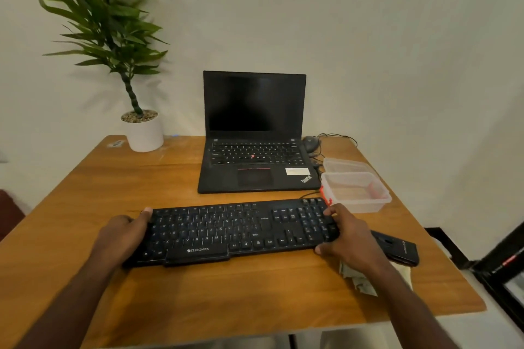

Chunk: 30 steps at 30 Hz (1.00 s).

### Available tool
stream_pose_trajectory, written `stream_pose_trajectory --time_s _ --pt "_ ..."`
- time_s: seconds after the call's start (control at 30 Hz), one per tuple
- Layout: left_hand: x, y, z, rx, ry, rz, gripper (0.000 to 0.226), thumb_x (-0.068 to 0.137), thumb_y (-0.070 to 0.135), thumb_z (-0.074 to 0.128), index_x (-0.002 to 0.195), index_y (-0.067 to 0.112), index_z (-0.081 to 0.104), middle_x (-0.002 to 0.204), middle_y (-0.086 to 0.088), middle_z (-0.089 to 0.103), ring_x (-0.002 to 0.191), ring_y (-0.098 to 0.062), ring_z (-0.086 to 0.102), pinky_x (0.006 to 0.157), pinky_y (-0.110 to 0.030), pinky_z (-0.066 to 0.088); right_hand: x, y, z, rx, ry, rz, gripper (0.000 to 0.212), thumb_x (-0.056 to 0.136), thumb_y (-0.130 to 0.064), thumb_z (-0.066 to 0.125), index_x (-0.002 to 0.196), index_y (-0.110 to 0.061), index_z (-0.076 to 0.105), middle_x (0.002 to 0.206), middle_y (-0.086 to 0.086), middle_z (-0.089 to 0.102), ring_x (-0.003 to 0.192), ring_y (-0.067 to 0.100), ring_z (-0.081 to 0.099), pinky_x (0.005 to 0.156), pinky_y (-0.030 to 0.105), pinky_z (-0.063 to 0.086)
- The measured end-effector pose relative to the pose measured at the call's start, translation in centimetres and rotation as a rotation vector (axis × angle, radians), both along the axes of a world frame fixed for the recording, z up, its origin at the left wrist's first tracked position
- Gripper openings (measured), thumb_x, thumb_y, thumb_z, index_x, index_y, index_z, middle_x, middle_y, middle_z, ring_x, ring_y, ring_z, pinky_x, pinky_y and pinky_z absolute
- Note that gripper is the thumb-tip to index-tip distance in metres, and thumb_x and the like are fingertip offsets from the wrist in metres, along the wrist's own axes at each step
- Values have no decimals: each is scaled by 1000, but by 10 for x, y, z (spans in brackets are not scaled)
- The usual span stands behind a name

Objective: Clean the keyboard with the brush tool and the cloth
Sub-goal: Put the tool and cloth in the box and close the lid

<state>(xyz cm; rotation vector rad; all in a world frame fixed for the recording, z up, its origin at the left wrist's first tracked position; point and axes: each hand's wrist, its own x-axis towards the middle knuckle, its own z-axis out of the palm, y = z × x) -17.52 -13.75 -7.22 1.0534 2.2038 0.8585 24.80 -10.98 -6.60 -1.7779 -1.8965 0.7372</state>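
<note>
Both hands hold the black Zebronics keyboard (241, 231) by its ends — left hand (124, 232) curled round the left edge, right hand (344, 231) round the numpad end. It lies on the worktop (85, 184) before the laptop (255, 136). Square it up first — the cloth (358, 278) lies under the right wrist.

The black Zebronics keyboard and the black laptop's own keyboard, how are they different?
The black Zebronics keyboard is wider, with a number pad at its right end; the black open laptop has a shorter key area without one. The keyboard lies loose near the front of the wooden table, gripped at each end by the left hand and right hand; the laptop's keys are untouched and built in under its dark screen. Both are black.
</note>
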Motion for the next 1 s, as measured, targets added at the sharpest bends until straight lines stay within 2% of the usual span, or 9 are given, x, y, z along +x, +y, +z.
stream_pose_trajectory --time_s 0.1,0.2,0.27,0.37,0.5,0.73,0.87,1.0 --pt "3 11 3 -5 -6 -43 55 98 53 49 78 2 58 85 -20 61 77 -35 60 70 -39 42 6 8 1 27 52 -26 74 59 -17 95 113 -31 47 118 -10 60 105 10 60 80 22 52" --pt "8 21 7 -22 -17 -72 57 99 48 50 90 -6 65 92 -26 66 82 -38 63 67 -38 42 12 15 2 48 41 -39 75 58 -18 96 114 -28 47 116 -9 57 105 12 59 73 19 49" --pt "11 27 8 -31 -21 -84 58 99 47 51 95 -8 66 94 -26 67 82 -37 63 66 -37 42 16 19 2 48 41 -48 75 58 -18 96 114 -27 47 117 -8 59 104 14 60 74 21 52" --pt "17 35 11 -35 -37 -106 54 99 47 51 89 -4 65 90 -22 66 81 -35 62 67 -38 43 22 23 0 44 41 -57 75 58 -17 96 114 -26 47 115 -8 57 103 13 60 72 19 49" --pt "23 43 15 -39 -65 -112 50 99 46 50 89 -1 63 92 -19 66 84 -33 62 64 -36 42 28 30 -2 39 43 -75 75 56 -18 97 111 -27 47 115 -6 60 105 16 61 78 24 51" --pt "26 43 17 -45 -64 -110 56 98 48 52 98 -6 65 97 -23 67 88 -36 64 81 -44 50 33 39 -2 6 -10 -75 75 57 -21 96 114 -26 48 119 -3 60 101 13 58 66 13 42" --pt "25 44 16 -33 -76 -149 54 97 46 53 99 -6 66 98 -22 69 89 -36 65 87 -49 51 32 43 -2 30 -33 -86 73 59 -21 95 115 -25 49 128 4 63 102 13 56 68 15 40" --pt "28 46 17 -6 -63 -165 44 99 43 53 94 0 64 101 -24 68 93 -37 64 89 -50 50 31 44 -2 57 -41 -85 73 56 -22 96 112 -24 50 121 1 65 100 14 58 71 18 44"
